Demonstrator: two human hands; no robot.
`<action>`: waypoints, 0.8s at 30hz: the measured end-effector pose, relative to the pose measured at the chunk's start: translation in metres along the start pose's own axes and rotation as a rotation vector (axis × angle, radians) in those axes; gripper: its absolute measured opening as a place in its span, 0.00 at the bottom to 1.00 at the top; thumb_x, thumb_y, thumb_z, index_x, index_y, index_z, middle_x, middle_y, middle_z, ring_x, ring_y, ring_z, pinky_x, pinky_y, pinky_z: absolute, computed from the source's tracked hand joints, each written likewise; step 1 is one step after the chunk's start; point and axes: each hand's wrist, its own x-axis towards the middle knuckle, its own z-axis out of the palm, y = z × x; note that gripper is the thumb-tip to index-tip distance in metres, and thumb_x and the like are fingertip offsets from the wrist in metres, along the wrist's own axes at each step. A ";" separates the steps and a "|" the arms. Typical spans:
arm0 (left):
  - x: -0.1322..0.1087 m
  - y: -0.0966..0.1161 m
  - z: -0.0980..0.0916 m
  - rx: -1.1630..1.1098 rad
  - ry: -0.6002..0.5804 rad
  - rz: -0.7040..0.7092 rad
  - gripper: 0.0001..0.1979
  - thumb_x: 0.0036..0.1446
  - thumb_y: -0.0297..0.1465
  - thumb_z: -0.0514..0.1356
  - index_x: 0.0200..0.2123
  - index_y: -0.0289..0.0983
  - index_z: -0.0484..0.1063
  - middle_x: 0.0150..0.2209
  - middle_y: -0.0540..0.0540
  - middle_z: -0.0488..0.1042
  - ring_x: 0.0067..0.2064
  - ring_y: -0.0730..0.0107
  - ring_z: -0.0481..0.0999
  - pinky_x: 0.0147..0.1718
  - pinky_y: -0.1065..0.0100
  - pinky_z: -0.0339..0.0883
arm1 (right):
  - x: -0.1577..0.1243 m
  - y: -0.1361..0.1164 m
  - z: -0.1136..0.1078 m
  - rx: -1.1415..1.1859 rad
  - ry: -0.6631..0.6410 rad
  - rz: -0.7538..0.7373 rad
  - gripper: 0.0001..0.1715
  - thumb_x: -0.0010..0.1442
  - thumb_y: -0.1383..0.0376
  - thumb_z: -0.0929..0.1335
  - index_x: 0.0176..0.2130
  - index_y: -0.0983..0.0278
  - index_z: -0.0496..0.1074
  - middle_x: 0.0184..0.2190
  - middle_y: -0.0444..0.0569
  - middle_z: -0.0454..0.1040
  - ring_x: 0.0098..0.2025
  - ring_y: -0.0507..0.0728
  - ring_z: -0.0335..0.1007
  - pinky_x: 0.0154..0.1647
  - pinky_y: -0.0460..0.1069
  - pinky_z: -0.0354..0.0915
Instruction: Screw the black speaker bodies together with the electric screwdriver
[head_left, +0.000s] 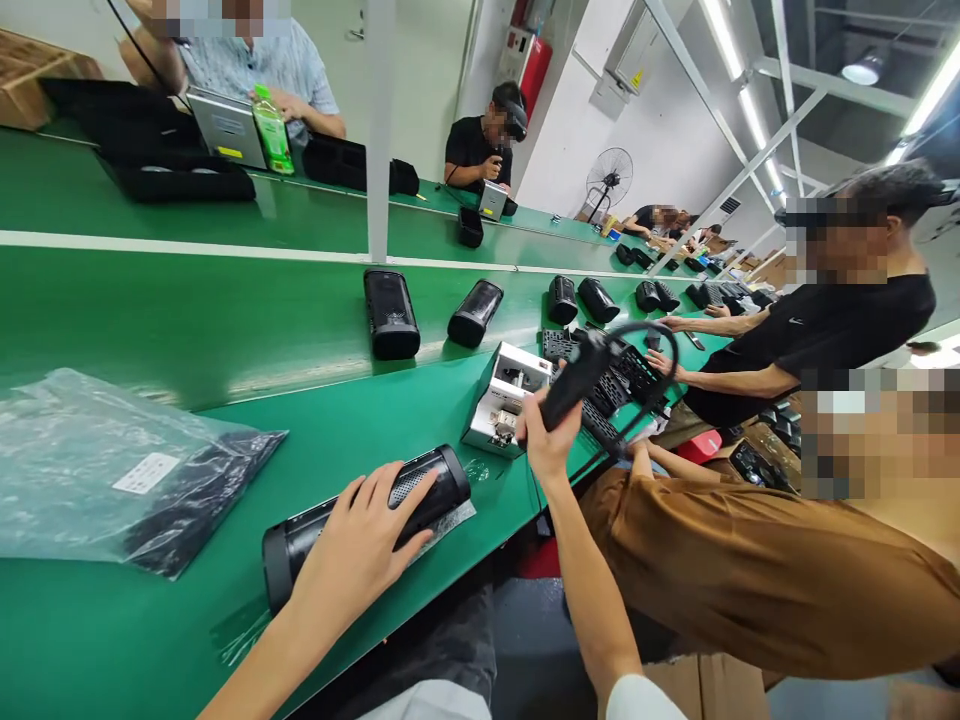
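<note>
A black cylindrical speaker (pixel 437 486) with a perforated grille lies on its side on the green bench. My left hand (pixel 360 545) rests over its middle, fingers spread and thumb out along the near side. Clear plastic film (pixel 454 517) shows beneath the speaker. My right hand (pixel 551 435) is closed around a black electric screwdriver (pixel 577 380), raised above the bench edge; its cable loops off to the right. Beside that hand stands an open white box (pixel 487 400) with small metal parts inside.
A large clear plastic bag (pixel 90 470) with dark contents lies at left. Several black speaker housings, including one housing (pixel 392 315), stand along the back. Black perforated panels (pixel 600 400) are piled right of the box. A co-worker (pixel 832 310) reaches over the bench at right; another sits close by.
</note>
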 end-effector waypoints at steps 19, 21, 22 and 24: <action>-0.001 0.003 -0.001 -0.111 0.023 -0.015 0.29 0.79 0.43 0.58 0.78 0.47 0.72 0.70 0.28 0.76 0.68 0.35 0.79 0.66 0.39 0.73 | -0.054 -0.064 0.009 0.157 -0.090 -0.097 0.21 0.72 0.51 0.77 0.55 0.54 0.68 0.23 0.29 0.64 0.14 0.50 0.59 0.15 0.47 0.66; -0.001 0.003 -0.001 -0.131 0.025 -0.025 0.28 0.80 0.43 0.56 0.78 0.48 0.73 0.70 0.29 0.77 0.69 0.35 0.79 0.67 0.39 0.73 | -0.053 -0.064 0.009 0.180 -0.071 -0.135 0.24 0.72 0.54 0.77 0.60 0.52 0.67 0.24 0.29 0.66 0.14 0.50 0.59 0.15 0.46 0.67; -0.001 0.003 -0.001 -0.131 0.025 -0.025 0.28 0.80 0.43 0.56 0.78 0.49 0.72 0.70 0.29 0.77 0.69 0.35 0.79 0.67 0.40 0.73 | -0.053 -0.063 0.010 0.184 -0.060 -0.154 0.25 0.72 0.56 0.77 0.62 0.52 0.66 0.24 0.29 0.67 0.14 0.50 0.60 0.15 0.46 0.66; -0.002 0.003 -0.001 -0.117 0.027 -0.014 0.29 0.80 0.43 0.55 0.79 0.49 0.71 0.70 0.29 0.77 0.69 0.35 0.79 0.66 0.40 0.74 | -0.056 -0.054 0.010 0.150 -0.056 -0.165 0.25 0.73 0.55 0.76 0.62 0.51 0.66 0.25 0.29 0.66 0.14 0.49 0.59 0.15 0.46 0.65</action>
